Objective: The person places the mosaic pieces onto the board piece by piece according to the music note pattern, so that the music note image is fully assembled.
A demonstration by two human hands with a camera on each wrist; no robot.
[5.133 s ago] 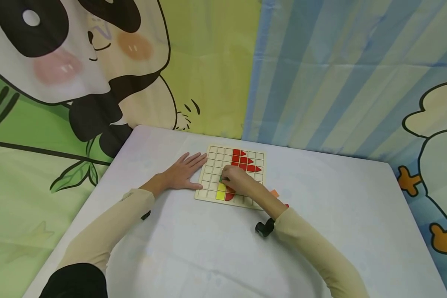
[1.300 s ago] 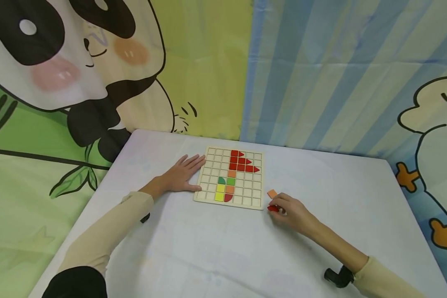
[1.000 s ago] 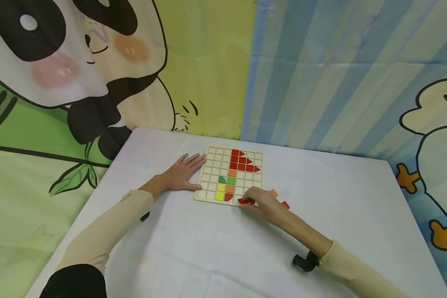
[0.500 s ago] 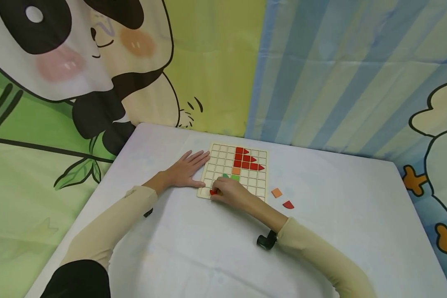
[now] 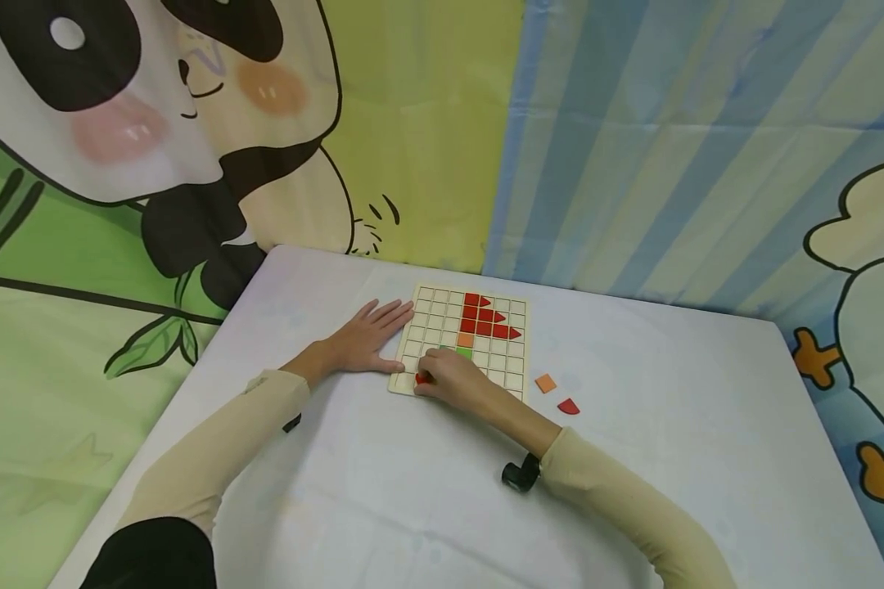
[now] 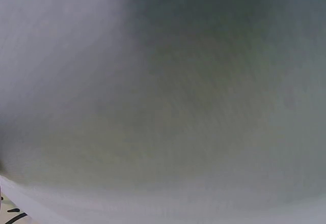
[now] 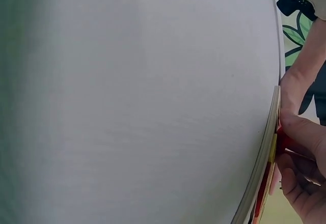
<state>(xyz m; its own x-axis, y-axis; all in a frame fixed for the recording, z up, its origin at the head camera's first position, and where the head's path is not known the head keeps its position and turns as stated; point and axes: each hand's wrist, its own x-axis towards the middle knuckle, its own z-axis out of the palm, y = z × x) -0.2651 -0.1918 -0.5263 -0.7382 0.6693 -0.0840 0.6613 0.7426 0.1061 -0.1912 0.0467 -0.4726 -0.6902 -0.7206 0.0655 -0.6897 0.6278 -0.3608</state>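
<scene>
A cream wooden board (image 5: 511, 366) with a square grid lies on the table, holding red, orange and green tiles. My left hand (image 5: 361, 338) rests spread with straight fingers, its fingertips touching the board's left edge. Over the board's lower left part, my right hand (image 5: 453, 378) pinches a small red tile (image 5: 421, 379) between thumb and fingers; the fingers partly hide its shape. The right wrist view shows the red tile (image 7: 281, 140) at the board's surface, beside a yellow tile (image 7: 272, 150). In the head view my right hand covers the lower tiles.
Right of the board lie a loose orange square tile (image 5: 546, 383) and a red quarter-circle tile (image 5: 569, 406). A white cloth (image 5: 670, 393) covers the table. Printed curtains (image 5: 633, 147) stand behind it. The left wrist view is mostly blurred cloth.
My right hand left the board, picked up a red tile at its right, and carried it left to the lower left cells. My left hand stayed put. Over the last half second little has moved.
</scene>
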